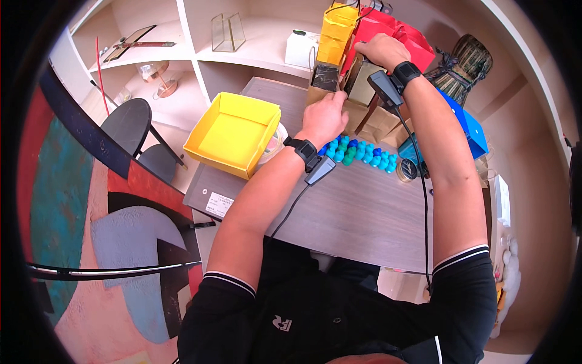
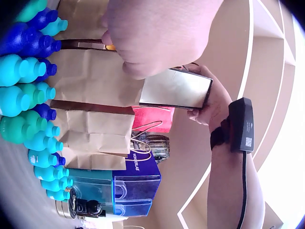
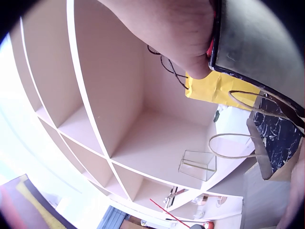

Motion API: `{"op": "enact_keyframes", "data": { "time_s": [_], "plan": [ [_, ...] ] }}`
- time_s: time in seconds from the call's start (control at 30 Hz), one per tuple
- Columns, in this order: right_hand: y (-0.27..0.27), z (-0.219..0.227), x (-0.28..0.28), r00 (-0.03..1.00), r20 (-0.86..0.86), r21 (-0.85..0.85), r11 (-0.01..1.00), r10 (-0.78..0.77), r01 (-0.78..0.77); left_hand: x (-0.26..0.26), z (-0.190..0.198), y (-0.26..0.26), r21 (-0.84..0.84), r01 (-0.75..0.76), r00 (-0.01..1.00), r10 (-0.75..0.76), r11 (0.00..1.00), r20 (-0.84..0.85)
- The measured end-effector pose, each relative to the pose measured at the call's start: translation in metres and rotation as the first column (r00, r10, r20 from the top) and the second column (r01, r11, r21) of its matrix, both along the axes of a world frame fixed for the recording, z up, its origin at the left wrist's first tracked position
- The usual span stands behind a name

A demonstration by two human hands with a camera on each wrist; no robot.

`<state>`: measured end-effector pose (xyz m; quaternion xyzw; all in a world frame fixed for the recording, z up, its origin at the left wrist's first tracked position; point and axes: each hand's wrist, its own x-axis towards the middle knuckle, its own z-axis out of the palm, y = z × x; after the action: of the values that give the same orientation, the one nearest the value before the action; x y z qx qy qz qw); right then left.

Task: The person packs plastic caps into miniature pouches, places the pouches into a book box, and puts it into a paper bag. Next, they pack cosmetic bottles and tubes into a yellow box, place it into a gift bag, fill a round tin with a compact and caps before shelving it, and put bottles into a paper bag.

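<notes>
At one o'clock from the left hand [image 1: 324,118], whose grip I can't make out, the right hand [image 1: 383,52] clutches a dark-edged box [image 1: 362,87].

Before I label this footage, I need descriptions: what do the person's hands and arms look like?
The left hand and right hand are ungloved. Short black sleeves end in white-striped edges. Each wrist has a black band with a dark boxy unit trailing a thin black cable. The right unit bears a pale QR-like marking.
</notes>
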<state>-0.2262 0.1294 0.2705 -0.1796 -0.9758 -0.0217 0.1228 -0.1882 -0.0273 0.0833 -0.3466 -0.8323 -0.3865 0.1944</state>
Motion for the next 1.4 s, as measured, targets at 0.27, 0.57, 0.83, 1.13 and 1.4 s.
{"op": "enact_keyframes", "data": {
  "time_s": [0.27,0.57,0.83,1.13,1.4],
  "plan": [
    [0.015,-0.003,-0.003,1.000,-0.023,0.001,1.000,-0.006,0.006,-0.006,-0.001,0.002,-0.002,-0.010,1.000,0.010,1.000,0.022],
    [-0.009,-0.020,0.005,0.999,0.028,-0.002,0.999,-0.034,0.034,-0.002,-0.001,0.004,-0.052,-0.069,0.983,0.077,0.996,0.168],
    [-0.004,-0.051,-0.001,0.988,0.148,-0.104,0.993,-0.045,0.061,0.000,0.003,-0.001,-0.043,-0.039,0.987,0.045,0.998,0.157],
    [0.018,-0.020,0.017,0.998,-0.041,-0.063,0.997,0.046,-0.048,0.009,0.010,-0.006,-0.011,-0.026,0.984,0.027,1.000,0.177],
    [0.020,-0.059,0.063,0.902,0.223,-0.029,0.927,0.370,-0.373,0.012,-0.006,0.007,-0.097,0.110,0.979,-0.091,0.989,0.184]
  ]
}}
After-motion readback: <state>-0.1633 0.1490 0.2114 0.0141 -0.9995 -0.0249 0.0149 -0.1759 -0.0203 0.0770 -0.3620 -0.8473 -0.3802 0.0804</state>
